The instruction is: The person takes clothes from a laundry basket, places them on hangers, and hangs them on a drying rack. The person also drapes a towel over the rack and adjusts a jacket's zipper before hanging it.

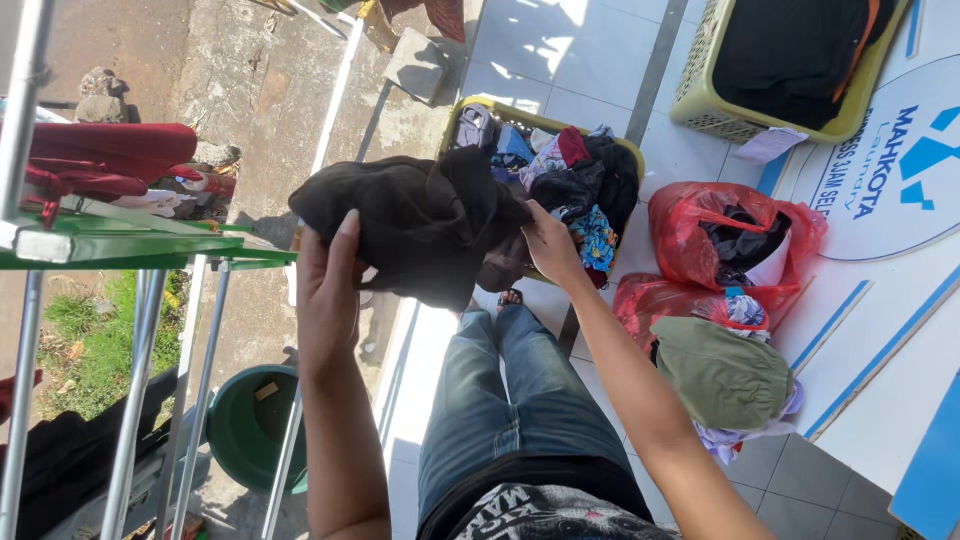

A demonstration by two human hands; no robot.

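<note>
**Dark garment held up over a full basket**

The left hand (328,290) and right hand (550,245) both have a closed grip on a bunched dark brown garment (415,225), one at each end, holding it up in the air between them. It is still crumpled, not spread out or hung.

Just beyond the right grip sits a yellow-green laundry basket (470,105) on the tiled floor, heaped with mixed coloured clothes, so by the look of it most of the load remains unhandled. To the outer side of the right grip lie red plastic bags (690,250) stuffed with more clothes, and farther off a second basket (700,95) holding dark fabric. On the far side of the left grip stands a metal drying rack (140,330) already carrying a red garment (110,150).
</note>
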